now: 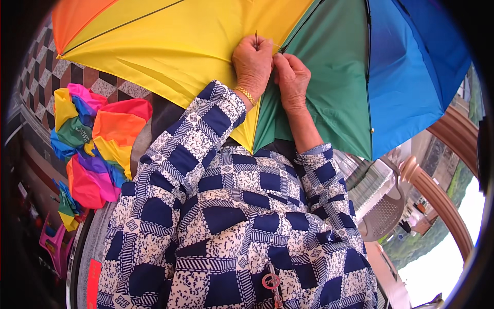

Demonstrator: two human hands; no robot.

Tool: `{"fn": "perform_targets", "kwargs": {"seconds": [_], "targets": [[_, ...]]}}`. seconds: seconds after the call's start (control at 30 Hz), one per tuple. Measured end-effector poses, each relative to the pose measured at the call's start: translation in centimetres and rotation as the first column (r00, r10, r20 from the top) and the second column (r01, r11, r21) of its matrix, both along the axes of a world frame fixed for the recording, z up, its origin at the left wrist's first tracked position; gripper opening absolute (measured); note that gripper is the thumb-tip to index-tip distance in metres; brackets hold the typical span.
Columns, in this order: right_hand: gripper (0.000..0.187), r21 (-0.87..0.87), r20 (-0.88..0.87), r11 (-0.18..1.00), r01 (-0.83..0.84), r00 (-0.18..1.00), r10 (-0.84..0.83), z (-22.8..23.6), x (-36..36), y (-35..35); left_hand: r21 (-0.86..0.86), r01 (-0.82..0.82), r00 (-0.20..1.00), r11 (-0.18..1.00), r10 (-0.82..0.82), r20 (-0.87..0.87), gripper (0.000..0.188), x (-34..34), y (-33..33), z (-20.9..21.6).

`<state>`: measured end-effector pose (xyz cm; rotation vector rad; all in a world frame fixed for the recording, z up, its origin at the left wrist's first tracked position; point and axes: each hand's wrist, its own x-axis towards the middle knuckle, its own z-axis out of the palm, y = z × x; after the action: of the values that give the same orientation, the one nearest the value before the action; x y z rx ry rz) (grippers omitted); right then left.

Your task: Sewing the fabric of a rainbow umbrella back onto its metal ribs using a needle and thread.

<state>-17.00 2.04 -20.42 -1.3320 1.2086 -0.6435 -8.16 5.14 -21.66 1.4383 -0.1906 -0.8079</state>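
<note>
A rainbow-coloured umbrella point(190, 49) lies spread across my lap, its inner side with the thin dark ribs point(368, 46) facing me. My left hand point(252, 64), a gold bracelet at its wrist, is closed on the yellow panel; a thin dark pointed piece point(256, 38) sticks up from its fingers, too small to name. Close by on the green panel, my right hand point(292, 80) is pinched beside a dark rib joint point(283, 49). What its fingertips hold is hidden. A fine pale line, perhaps thread, shows between the hands.
Crumpled multicoloured fabric point(105, 147) lies in a heap at the left, above a pink plastic stool point(54, 242). Patterned floor tiles point(98, 77) show behind it. To the right are a grey perforated plastic chair point(383, 216) and brown pillars point(437, 201).
</note>
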Motion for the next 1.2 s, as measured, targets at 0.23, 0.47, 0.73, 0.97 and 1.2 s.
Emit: {"fn": "perform_targets", "kwargs": {"seconds": [0.23, 0.47, 0.73, 0.97, 1.2], "targets": [[0.018, -0.049, -0.033, 0.998, 0.032, 0.999, -0.033, 0.0, 0.4, 0.3, -0.001, 0.022, 1.000, 1.000, -0.022, 0.013, 0.014, -0.2, -0.2, -0.2], [0.017, -0.017, -0.052, 1.000, -0.023, 0.998, 0.023, 1.2, -0.6, -0.2, -0.021, 0.104, 0.960, 0.994, -0.106, -0.261, 0.014, 0.5, -0.3, 1.8], [0.010, -0.548, -0.631, 0.638, -0.541, 0.768, 0.109, 5.1, -2.9, -1.6, 0.016, 0.159, 0.936, 0.987, -0.145, -0.320, 0.017, 1.2, -0.3, 2.1], [0.010, -0.635, -0.659, 0.508, -0.582, 0.751, 0.038, 3.2, -2.3, -4.8, 0.004, 0.232, 0.905, 0.973, -0.215, -0.366, 0.018, 0.9, -0.5, 2.9], [0.014, -0.304, -0.644, 0.759, -0.576, 0.711, 0.282, 3.4, -2.3, -4.0, -0.093, 0.231, 0.886, 0.969, -0.249, -0.391, 0.015, 1.5, -0.3, 1.5]]}}
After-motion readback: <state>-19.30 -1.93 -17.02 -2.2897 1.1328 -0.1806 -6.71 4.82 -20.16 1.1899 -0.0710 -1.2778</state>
